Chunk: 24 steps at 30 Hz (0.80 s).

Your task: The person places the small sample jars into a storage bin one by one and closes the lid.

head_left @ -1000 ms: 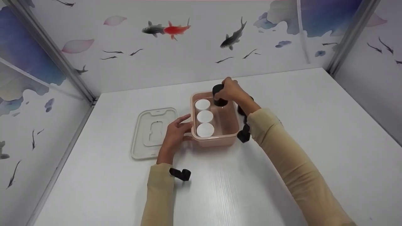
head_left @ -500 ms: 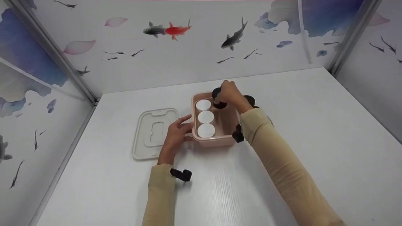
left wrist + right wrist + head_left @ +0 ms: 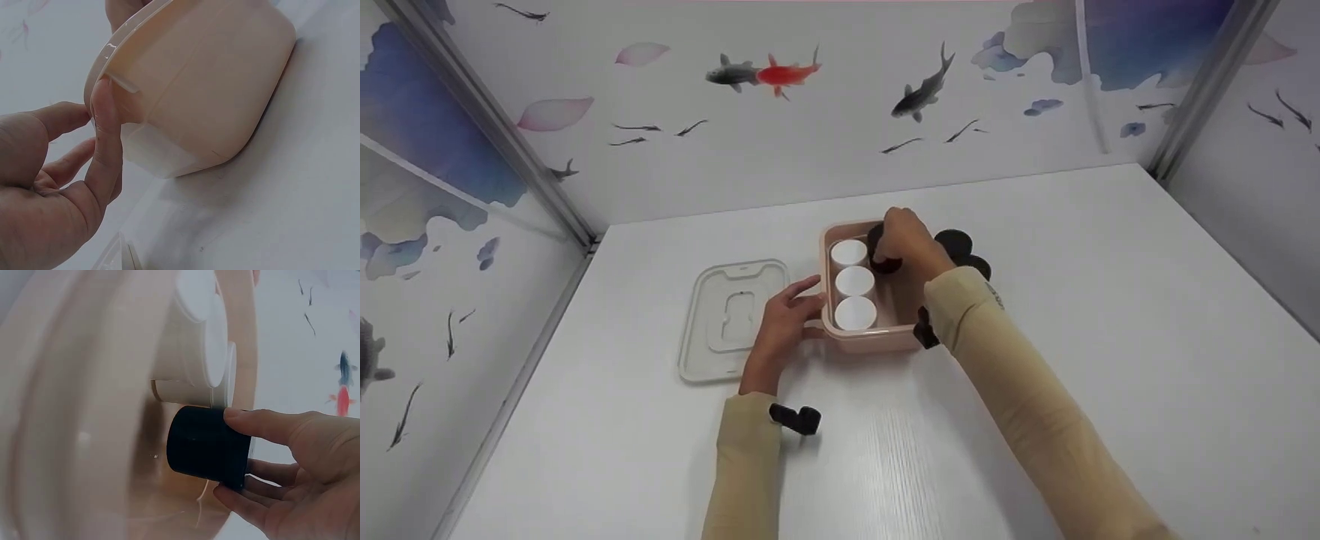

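A pink plastic box (image 3: 877, 339) stands on the table, with three white-lidded jars (image 3: 855, 282) in a row along its left side. My left hand (image 3: 786, 322) pinches the box's left rim between thumb and finger, as the left wrist view (image 3: 62, 185) shows. Inside the far end of the box, beside the farthest white jar, my right hand (image 3: 909, 240) holds a black cylindrical jar. In the right wrist view that black jar (image 3: 205, 444) is gripped near its top by thumb and fingers. Whether it touches the box floor cannot be told.
A pale, translucent rectangular lid (image 3: 735, 319) lies flat on the table left of the box. Two black round-topped jars (image 3: 954, 242) stand to the right of the box, partly behind my right forearm. A patterned wall (image 3: 840, 165) bounds the table's far edge.
My right hand has lowered the black jar and brought it slightly nearer, deeper into the box's far end. The left hand keeps its grip on the rim.
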Each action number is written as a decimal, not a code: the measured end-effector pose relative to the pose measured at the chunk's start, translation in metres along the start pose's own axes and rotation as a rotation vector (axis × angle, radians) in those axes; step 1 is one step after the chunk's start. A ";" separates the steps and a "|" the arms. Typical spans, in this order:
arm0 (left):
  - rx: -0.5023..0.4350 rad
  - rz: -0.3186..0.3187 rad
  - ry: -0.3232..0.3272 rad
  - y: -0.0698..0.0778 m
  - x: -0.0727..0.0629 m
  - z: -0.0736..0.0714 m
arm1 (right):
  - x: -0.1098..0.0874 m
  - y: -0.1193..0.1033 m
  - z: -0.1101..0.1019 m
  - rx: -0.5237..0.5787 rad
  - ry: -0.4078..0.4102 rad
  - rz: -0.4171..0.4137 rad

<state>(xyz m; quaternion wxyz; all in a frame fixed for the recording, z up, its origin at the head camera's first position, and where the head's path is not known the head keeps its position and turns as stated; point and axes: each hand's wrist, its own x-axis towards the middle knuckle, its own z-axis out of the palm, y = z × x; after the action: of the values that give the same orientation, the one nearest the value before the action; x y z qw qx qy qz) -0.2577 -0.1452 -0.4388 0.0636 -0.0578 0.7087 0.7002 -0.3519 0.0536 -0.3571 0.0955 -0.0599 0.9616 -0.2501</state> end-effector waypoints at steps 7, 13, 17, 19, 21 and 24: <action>0.012 -0.010 0.002 0.000 0.001 0.000 | 0.003 0.001 0.003 -0.064 -0.031 0.012; -0.005 -0.002 -0.007 0.000 0.001 -0.001 | 0.006 0.001 0.007 -0.087 -0.036 0.040; -0.006 -0.005 -0.010 0.000 0.001 0.000 | 0.008 0.003 0.012 -0.123 -0.043 0.026; -0.014 -0.004 -0.010 0.000 0.000 0.000 | 0.009 0.004 0.015 -0.143 -0.035 0.000; -0.019 -0.002 -0.008 0.000 0.000 0.001 | 0.009 0.006 0.016 -0.159 -0.023 -0.022; -0.022 0.002 -0.004 0.000 0.000 0.000 | 0.010 0.006 0.017 -0.169 -0.018 -0.030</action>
<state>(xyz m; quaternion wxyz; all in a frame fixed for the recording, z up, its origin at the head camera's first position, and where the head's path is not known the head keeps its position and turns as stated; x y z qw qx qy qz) -0.2577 -0.1447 -0.4390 0.0637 -0.0566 0.7010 0.7081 -0.3585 0.0493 -0.3763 0.0950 -0.0842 0.9774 -0.1688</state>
